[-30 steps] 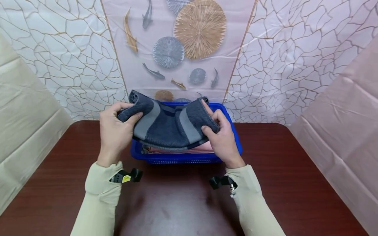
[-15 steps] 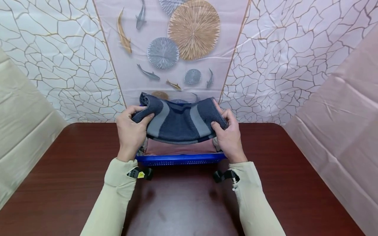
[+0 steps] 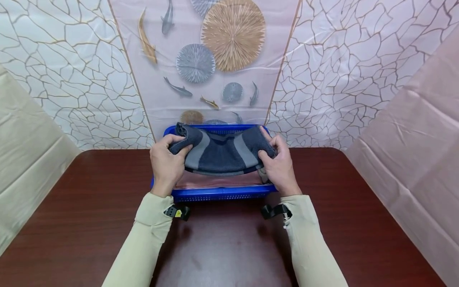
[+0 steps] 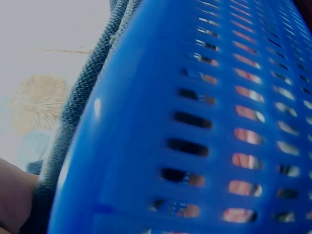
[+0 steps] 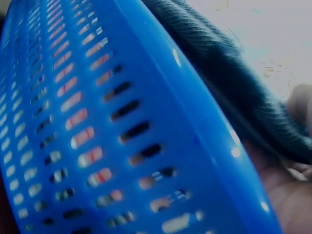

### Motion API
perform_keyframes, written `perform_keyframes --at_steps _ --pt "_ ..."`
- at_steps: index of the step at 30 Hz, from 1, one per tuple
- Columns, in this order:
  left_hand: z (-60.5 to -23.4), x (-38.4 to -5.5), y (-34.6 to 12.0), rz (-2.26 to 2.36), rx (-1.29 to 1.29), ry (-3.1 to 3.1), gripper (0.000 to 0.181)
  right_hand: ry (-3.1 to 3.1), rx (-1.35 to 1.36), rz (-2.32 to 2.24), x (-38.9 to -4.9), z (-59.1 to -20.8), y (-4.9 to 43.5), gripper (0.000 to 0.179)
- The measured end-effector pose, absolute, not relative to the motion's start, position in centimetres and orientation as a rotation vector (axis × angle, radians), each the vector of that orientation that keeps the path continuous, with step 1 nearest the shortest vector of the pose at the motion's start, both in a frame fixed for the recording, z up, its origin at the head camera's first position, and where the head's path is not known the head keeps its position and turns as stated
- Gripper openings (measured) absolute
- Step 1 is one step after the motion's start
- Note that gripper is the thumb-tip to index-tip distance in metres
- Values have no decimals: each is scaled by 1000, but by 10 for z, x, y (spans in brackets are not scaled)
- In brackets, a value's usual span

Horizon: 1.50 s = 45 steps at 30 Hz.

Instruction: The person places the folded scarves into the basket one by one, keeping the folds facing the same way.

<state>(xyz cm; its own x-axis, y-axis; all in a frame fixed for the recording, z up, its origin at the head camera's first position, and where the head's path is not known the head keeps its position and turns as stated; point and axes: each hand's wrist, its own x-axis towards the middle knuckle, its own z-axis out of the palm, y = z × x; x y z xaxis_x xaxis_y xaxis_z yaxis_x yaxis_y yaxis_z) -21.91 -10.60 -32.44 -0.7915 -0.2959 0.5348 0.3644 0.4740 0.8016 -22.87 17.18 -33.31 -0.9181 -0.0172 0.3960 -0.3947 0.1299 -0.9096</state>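
Observation:
A folded dark blue-grey knitted cloth (image 3: pixel 222 153) with lighter grey stripes hangs between both hands over a blue perforated plastic basket (image 3: pixel 222 194). My left hand (image 3: pixel 166 163) pinches its left end, thumb in front. The right hand (image 3: pixel 279 163) pinches the other end in the same way. The cloth's middle sags slightly. Pink fabric (image 3: pixel 218 181) lies in the basket under it, mostly covered. In the left wrist view, the basket wall (image 4: pixel 131 122) fills much of the picture, with the cloth's edge (image 4: pixel 80 92) just beyond its rim. The right wrist view mirrors this, with the cloth (image 5: pixel 229 73) beyond the rim.
The basket stands on a dark red-brown table (image 3: pixel 358 207), near its back edge. Behind it hangs a patterned backdrop (image 3: pixel 233 36). Light fabric panels (image 3: pixel 412 131) flank the table on both sides. A light grey bit of fabric (image 3: pixel 263 175) shows at the basket's right end.
The cloth and both hands have shifted right relative to the basket, the left hand the most. In the last half second the cloth has come lower, and the basket's back rim shows again.

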Motion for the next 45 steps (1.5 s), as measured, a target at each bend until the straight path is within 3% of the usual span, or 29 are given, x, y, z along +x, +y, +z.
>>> perform_keyframes --at_steps 6,14,20,23,33,40,45 --pt "-321 -215 -114 -1174 9 -2409 28 -2396 188 1710 -226 -327 179 29" --pt "-307 -200 -122 -1012 92 -2850 59 -2923 -47 1294 -215 -306 190 27" --pt "-303 -195 -123 -837 80 -3021 47 -3041 -36 1085 -204 -297 192 49" --pt "-302 -193 -123 -793 65 -3054 36 -3042 -3 1012 -201 -296 191 51" --pt "-305 -192 -121 -651 90 -3000 20 -3050 82 759 -195 -295 184 34" --pt "-305 -186 -112 -490 -91 -2961 32 -2974 201 589 -185 -290 172 34" --pt "-302 -182 -101 -519 -357 -3107 60 -2935 514 574 -184 -292 160 38"
